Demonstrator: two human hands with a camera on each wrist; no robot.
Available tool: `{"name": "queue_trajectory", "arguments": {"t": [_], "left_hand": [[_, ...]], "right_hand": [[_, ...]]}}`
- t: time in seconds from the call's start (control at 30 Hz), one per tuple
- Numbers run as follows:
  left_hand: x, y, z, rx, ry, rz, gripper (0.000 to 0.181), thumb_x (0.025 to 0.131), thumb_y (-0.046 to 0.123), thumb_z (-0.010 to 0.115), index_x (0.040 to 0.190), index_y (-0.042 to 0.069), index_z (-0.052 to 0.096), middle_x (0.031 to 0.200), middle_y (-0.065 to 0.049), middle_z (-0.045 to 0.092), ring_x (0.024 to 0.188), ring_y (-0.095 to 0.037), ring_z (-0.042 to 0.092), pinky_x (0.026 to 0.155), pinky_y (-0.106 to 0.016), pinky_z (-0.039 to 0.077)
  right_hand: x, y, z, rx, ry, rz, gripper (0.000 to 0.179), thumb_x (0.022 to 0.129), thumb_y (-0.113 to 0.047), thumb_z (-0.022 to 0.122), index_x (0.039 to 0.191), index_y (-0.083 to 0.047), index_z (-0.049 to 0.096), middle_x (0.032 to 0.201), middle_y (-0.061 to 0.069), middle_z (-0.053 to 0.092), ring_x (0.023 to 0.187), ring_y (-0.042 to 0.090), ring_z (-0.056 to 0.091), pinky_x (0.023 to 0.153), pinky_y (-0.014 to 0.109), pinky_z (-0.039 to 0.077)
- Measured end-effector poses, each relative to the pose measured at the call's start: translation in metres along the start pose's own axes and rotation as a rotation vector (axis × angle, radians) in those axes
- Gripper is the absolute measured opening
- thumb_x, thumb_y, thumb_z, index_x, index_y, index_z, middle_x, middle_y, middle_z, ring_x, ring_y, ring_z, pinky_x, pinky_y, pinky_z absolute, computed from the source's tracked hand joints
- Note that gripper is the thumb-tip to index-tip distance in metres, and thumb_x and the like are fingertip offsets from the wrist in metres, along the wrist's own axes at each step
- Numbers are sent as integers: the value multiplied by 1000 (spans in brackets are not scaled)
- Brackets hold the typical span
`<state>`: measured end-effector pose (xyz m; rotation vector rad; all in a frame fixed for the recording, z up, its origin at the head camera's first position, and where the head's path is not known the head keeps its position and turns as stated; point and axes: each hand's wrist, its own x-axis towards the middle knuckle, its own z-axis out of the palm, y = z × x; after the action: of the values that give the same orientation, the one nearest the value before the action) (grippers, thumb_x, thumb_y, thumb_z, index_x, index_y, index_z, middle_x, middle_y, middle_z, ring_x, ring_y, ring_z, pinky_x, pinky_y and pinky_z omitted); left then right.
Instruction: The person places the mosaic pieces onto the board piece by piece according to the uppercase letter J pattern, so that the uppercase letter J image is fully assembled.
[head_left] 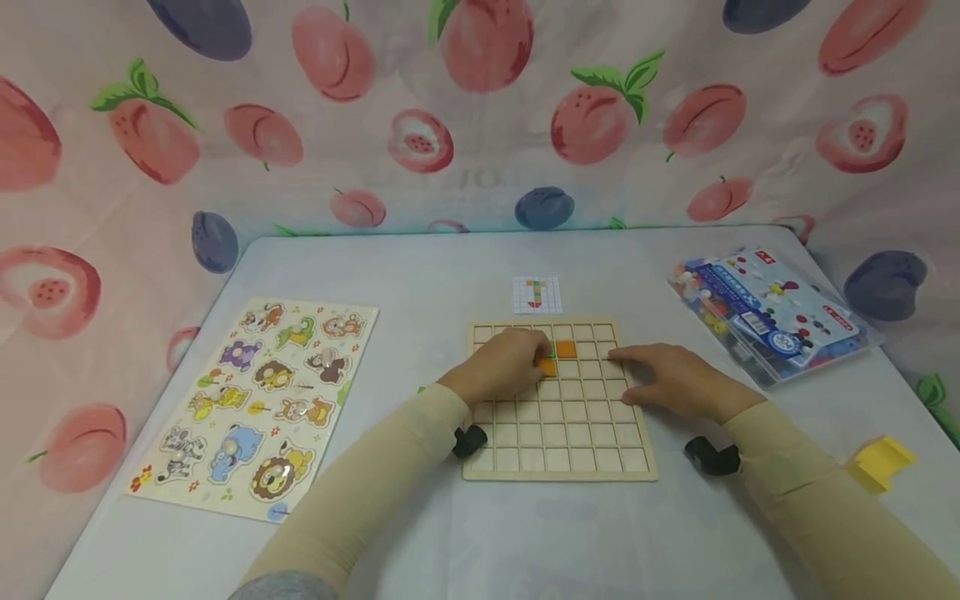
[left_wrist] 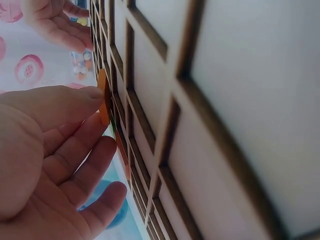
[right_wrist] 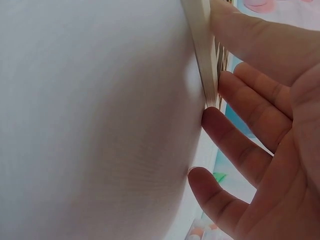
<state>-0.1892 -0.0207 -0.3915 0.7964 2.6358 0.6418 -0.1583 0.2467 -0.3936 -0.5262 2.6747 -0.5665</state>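
Observation:
A wooden grid board (head_left: 559, 477) lies on the white table. Over its upper part, my left hand (head_left: 504, 367) pinches an orange square tile (left_wrist: 103, 97) between thumb and fingers, with the tile tilted close over the grid in the left wrist view. Another orange tile (head_left: 566, 349) sits in a cell up and to the right of it, and a sliver of green shows beside my fingers. My right hand (head_left: 673, 379) rests at the board's right edge, fingers extended. In the right wrist view, its thumb and fingertips touch the board's wooden rim (right_wrist: 202, 45).
Behind the board lies a small pattern card (head_left: 536, 294) with a coloured figure. An animal puzzle board (head_left: 255, 400) is at the left. On the right are a clear plastic case (head_left: 780, 312) of coloured pieces and a yellow piece (head_left: 879, 462). A fruit-print cloth hangs behind.

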Motion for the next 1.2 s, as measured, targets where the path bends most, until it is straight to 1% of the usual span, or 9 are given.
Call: {"name": "queue_trajectory", "arguments": {"t": [0.33, 0.47, 0.7, 0.93, 1.2], "left_hand": [[1, 0, 3, 13, 11, 12, 26, 95, 12, 68, 121, 7, 67, 105, 0, 66, 92, -14, 57, 86, -28, 48], [0, 1, 3, 18, 15, 13, 26, 95, 13, 68, 120, 7, 68, 107, -1, 67, 93, -13, 58, 87, -28, 49], [-1, 3, 3, 44, 20, 7, 25, 95, 13, 68, 120, 8, 68, 112, -2, 68, 98, -14, 59, 91, -29, 48], [0, 3, 5, 38, 18, 1, 26, 94, 10, 67, 120, 7, 68, 108, 0, 67, 96, -13, 58, 90, -28, 48], [1, 2, 5, 34, 31, 9, 23, 93, 11, 70, 116, 7, 68, 105, 0, 67, 92, -13, 57, 87, -28, 49]], "right_hand": [[-1, 1, 1, -11, 20, -20, 66, 88, -28, 78, 145, -4, 52, 145, 25, 49, 135, 47, 40, 109, 62, 30], [0, 2, 2, -20, 17, -12, 67, 88, -29, 78, 145, -5, 52, 145, 24, 49, 135, 47, 40, 109, 62, 30], [0, 1, 2, -11, 17, -9, 67, 87, -29, 78, 144, -5, 53, 145, 24, 49, 135, 47, 40, 109, 62, 30], [0, 1, 3, -9, 9, -1, 68, 88, -31, 78, 145, -6, 52, 146, 24, 48, 136, 47, 39, 109, 62, 30], [1, 0, 3, -19, 10, 7, 68, 87, -31, 78, 145, -6, 52, 146, 23, 48, 136, 47, 39, 109, 62, 30]]}}
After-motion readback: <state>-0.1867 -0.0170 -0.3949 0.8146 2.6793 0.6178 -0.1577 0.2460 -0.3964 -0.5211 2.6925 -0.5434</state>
